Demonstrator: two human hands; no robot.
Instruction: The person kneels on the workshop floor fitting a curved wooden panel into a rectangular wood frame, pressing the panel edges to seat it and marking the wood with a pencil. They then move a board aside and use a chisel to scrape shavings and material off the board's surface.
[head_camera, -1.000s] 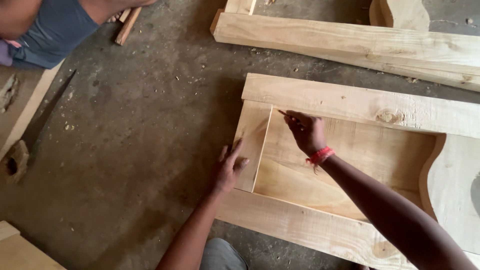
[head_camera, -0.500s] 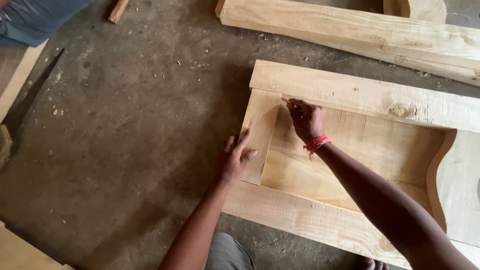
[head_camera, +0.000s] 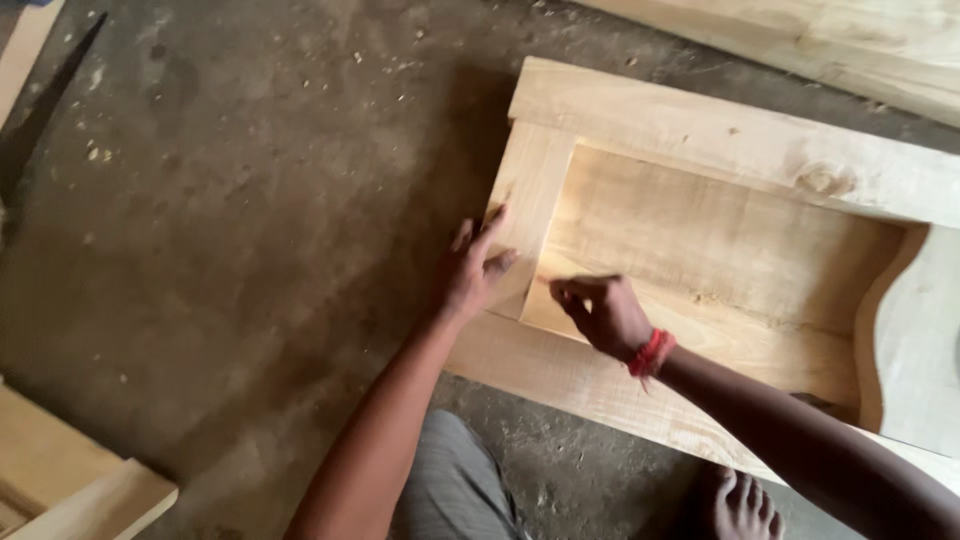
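Left hand (head_camera: 472, 268): my fingers spread flat on the wooden frame (head_camera: 690, 130).
Right hand (head_camera: 605, 312): pinched shut; contents unclear.
Risk: frame may slide under my push.

Dim, soft daylight; faint shadows; slight motion blur.

The left hand (head_camera: 472, 268) is lying flat, fingers spread, on the end piece of a pale wooden frame (head_camera: 700, 125) that is lying on the dusty floor (head_camera: 230, 200). The right hand (head_camera: 605, 312), wearing a red wristband (head_camera: 650, 353), is pinching something thin against the inner panel (head_camera: 720, 240), just beside the left hand. A bare foot (head_camera: 738, 505) is showing below.
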